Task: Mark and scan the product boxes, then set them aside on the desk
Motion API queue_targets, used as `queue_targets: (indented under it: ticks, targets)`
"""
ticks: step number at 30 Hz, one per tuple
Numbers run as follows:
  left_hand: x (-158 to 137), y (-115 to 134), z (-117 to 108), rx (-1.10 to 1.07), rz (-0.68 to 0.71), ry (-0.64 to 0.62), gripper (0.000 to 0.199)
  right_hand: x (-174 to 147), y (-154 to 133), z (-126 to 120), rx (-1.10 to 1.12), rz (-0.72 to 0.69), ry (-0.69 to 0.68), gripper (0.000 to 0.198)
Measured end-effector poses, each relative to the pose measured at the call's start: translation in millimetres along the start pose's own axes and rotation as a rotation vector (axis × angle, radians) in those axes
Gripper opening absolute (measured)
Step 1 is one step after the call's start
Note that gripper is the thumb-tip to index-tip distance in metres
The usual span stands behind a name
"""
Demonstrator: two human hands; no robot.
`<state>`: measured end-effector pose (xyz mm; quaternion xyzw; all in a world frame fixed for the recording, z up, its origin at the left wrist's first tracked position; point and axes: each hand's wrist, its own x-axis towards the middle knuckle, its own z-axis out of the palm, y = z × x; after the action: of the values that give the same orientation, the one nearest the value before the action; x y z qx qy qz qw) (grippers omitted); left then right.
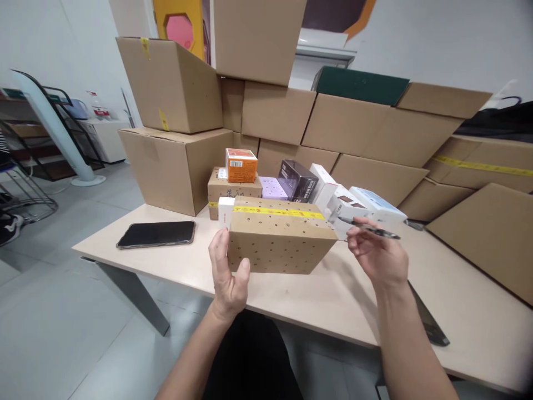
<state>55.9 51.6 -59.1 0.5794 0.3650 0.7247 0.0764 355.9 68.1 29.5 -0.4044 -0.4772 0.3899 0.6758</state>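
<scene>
A brown cardboard box (270, 250) with small dark marks and yellow tape across its top stands near the table's front edge. My left hand (228, 278) grips its left end, thumb at the front face and fingers round the side. Held between the fingers of my right hand (375, 253) is a dark pen (377, 228), beside the box's right end and apart from it. Just behind the left end is a slim white box (226, 210). An orange box (241, 166) rests on another small marked carton (220, 191) further back.
A phone (156, 234) lies on the table's left part. Behind are a purple box (272, 189), a black box (297, 180) and several white boxes (377, 204). Large cartons (158, 166) are stacked along the back. A dark flat device (431, 322) lies partly behind my right forearm.
</scene>
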Motion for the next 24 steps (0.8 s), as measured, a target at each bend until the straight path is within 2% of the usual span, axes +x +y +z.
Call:
queue_targets:
  ticks: [3, 9, 11, 14, 19, 24]
  targets:
    - [0.8, 0.5, 0.1, 0.045, 0.027, -0.045, 0.065, -5.4, -5.4, 1.6, 0.029, -0.037, -0.056, 0.034]
    - [2.7, 1.5, 0.9, 0.06, 0.017, -0.055, 0.064, -2.9, -7.2, 10.0, 0.095, -0.218, 0.214, 0.023]
    - [2.4, 1.8, 1.1, 0.055, 0.026, -0.067, 0.065, -1.9, -13.9, 12.1, 0.107, -0.239, 0.25, 0.018]
    - [1.5, 0.7, 1.4, 0.038, 0.013, -0.076, 0.066, -5.1, -28.9, 22.4, 0.039, -0.24, 0.141, 0.025]
    - [-2.6, -5.7, 3.3, -0.05, -0.12, -0.073, 0.065, -13.4, -44.2, 63.8, -0.145, -0.269, -0.138, 0.014]
    - [-2.3, -4.3, 4.7, -0.156, -0.247, -0.056, 0.068, -8.5, -31.3, 93.0, -0.256, -0.257, -0.154, 0.026]
